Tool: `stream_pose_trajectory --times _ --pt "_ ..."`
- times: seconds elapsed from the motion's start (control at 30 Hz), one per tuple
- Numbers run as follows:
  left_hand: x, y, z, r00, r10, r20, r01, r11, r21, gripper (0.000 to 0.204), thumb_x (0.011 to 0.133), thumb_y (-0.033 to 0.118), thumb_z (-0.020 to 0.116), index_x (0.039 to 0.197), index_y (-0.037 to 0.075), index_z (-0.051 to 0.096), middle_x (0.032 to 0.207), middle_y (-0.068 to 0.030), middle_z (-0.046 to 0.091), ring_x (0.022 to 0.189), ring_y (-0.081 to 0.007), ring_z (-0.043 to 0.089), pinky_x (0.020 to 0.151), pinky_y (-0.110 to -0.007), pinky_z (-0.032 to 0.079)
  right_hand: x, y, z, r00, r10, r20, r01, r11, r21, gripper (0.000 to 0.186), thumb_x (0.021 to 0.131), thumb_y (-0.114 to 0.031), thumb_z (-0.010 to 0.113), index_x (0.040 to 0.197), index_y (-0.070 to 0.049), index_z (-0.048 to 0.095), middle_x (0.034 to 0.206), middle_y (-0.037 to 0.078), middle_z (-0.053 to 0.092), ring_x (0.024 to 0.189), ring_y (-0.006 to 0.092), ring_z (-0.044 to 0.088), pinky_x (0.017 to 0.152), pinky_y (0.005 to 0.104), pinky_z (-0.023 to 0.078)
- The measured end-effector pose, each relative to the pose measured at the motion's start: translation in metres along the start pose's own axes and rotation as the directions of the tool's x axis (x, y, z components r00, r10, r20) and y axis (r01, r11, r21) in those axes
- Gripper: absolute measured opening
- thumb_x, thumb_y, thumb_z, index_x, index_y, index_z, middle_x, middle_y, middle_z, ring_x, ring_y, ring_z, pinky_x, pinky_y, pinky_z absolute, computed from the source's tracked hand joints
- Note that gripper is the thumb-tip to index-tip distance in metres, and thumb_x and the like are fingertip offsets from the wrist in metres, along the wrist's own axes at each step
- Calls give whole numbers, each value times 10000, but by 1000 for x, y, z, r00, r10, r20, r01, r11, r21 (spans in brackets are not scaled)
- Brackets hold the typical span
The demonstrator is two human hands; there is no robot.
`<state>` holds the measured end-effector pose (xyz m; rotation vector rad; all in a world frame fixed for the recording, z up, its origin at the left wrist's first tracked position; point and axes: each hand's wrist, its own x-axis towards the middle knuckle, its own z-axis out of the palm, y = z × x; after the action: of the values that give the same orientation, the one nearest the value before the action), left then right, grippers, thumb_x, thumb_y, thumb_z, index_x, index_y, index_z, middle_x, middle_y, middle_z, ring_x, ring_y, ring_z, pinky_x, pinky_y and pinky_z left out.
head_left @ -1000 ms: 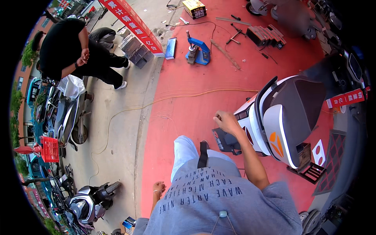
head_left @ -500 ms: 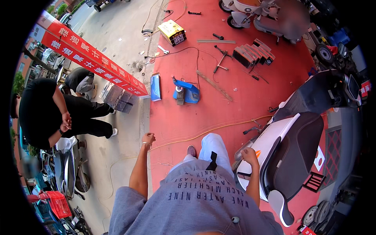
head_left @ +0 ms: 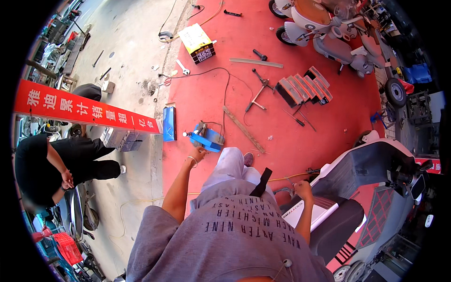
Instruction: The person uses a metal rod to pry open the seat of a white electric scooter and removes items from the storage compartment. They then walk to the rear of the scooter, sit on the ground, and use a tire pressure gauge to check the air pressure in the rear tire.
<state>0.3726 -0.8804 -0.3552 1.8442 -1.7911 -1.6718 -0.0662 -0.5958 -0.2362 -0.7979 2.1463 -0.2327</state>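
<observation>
Fingers of the left hand (head_left: 199, 152) were seen loosely curled and empty, held just below the blue tool (head_left: 206, 137) lying on the red floor (head_left: 263, 117) at centre frame; contact with the tool could not be confirmed. A thin bracelet was noted on that wrist. Fingers of the right hand (head_left: 303, 189) were observed bent, at the front edge of the dark scooter (head_left: 361, 188) in the lower right of the frame; whether they were closed on a part of it could not be told. A yellow cable (head_left: 282, 177) was recorded running across the floor just beside this hand.

Between the two forearms, a grey printed shirt and light trousers were seen, with one shoe near the blue tool. A flat wooden strip (head_left: 243, 128) was noted just right of the tool, lying diagonally. A blue box (head_left: 169, 123) stood upright to the left of the tool, at the edge of the concrete. Further up, a yellow-topped battery (head_left: 198, 43) was recorded at upper centre, a set of grey battery blocks (head_left: 303, 87) at upper right of centre, and a white scooter (head_left: 319, 23) at the top right. A red banner (head_left: 84, 112) crossed the left side, and another person in black (head_left: 51, 160) was seen crouched below it.
</observation>
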Motion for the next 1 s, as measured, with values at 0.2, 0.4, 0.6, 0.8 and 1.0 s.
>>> stream_pose_trajectory --times 0.2,0.4,0.6,0.8,1.0 --pt "-10 -17 -61 775 -632 17 606 735 -305 246 833 232 496 1042 113 549 865 -78 632 806 -196 621 634 -402 412 147 -219 -140 903 -341 -261 367 928 57 230 842 -157 524 920 57 560 722 99 592 649 135 555 597 281 448" --pt "93 8 -77 566 -816 119 739 439 -511 191 825 167 497 1008 123 531 708 -44 596 620 -169 595 527 -369 355 278 -421 -198 800 -589 -113 597 767 236 209 809 -150 556 910 31 580 760 130 610 695 181 598 644 293 461" --pt "261 158 -136 795 -596 113 502 543 -673 242 838 220 523 1037 85 552 815 -48 617 659 -147 607 558 -304 442 525 -486 -191 844 -536 -38 522 835 -174 174 800 -144 552 820 19 610 727 110 624 660 174 609 617 300 474" --pt "349 268 -240 830 -531 -171 201 570 -797 254 862 206 489 1029 30 564 841 -67 620 756 -145 611 624 -260 469 631 -487 -190 909 168 382 -328 855 403 126 818 -159 552 829 -35 576 712 63 617 616 163 596 561 326 494" --pt "468 307 -266 724 -612 -318 22 481 -877 248 855 185 481 1004 3 561 804 -74 612 686 -135 608 566 -228 468 746 -551 -259 665 568 484 -617 784 -72 77 794 -93 539 742 -37 549 663 72 591 550 164 570 467 296 457"
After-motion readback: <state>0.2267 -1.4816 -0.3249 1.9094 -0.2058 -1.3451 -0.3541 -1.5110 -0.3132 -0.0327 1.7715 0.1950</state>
